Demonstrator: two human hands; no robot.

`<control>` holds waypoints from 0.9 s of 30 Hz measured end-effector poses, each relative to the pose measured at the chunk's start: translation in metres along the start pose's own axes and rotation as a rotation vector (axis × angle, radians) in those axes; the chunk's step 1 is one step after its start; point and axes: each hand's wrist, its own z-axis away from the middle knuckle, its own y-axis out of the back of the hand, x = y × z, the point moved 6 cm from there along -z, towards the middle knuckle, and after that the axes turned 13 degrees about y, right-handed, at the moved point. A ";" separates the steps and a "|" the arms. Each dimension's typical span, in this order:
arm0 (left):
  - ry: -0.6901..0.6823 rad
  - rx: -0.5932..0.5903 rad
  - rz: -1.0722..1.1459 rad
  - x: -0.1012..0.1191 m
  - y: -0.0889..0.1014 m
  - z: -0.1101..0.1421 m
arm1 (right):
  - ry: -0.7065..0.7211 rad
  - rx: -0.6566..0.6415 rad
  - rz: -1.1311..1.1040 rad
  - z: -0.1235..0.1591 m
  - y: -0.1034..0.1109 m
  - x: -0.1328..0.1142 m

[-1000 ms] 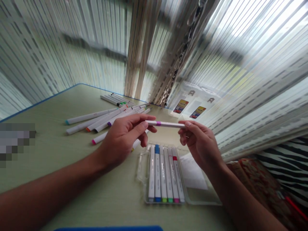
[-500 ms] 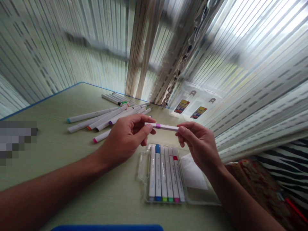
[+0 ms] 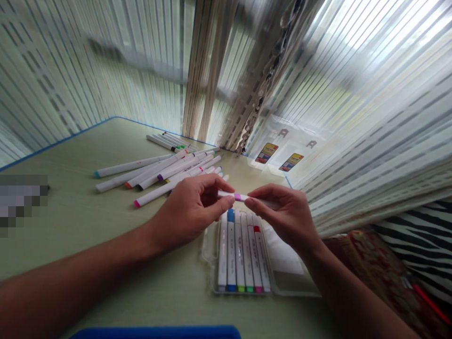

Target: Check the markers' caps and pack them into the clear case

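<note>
A white marker (image 3: 241,197) with a purple band is held level between both my hands. My left hand (image 3: 197,202) pinches its left end between thumb and fingers. The thumb and fingers of my right hand (image 3: 286,207) close on it just right of the purple band, covering much of that end. Right below the hands lies an open clear plastic case (image 3: 214,278) with several white markers (image 3: 240,254) side by side in it, their ends grey, blue, green and pink. Its transparent lid (image 3: 293,285) lies folded out to the right, partly behind my right wrist.
Several loose white markers (image 3: 151,174) with coloured ends lie in a pile on the pale green table (image 3: 63,207), left of my left hand. Two clear cases with labels (image 3: 278,155) stand at the back by the string curtain (image 3: 201,70). A blue edge (image 3: 158,332) shows at the front.
My right hand has slid left along the marker, up to the purple band, and the hands are now closer together. The marker has come slightly lower; my left hand still pinches its end.
</note>
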 end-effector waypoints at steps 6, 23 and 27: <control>-0.027 -0.020 -0.112 -0.003 -0.003 0.000 | 0.010 -0.031 0.065 0.003 -0.002 -0.002; 0.017 0.044 0.138 0.003 0.012 -0.007 | -0.086 0.019 -0.090 0.002 0.002 0.002; 0.017 0.083 0.207 -0.001 0.019 -0.012 | -0.098 0.056 -0.195 0.002 0.000 0.001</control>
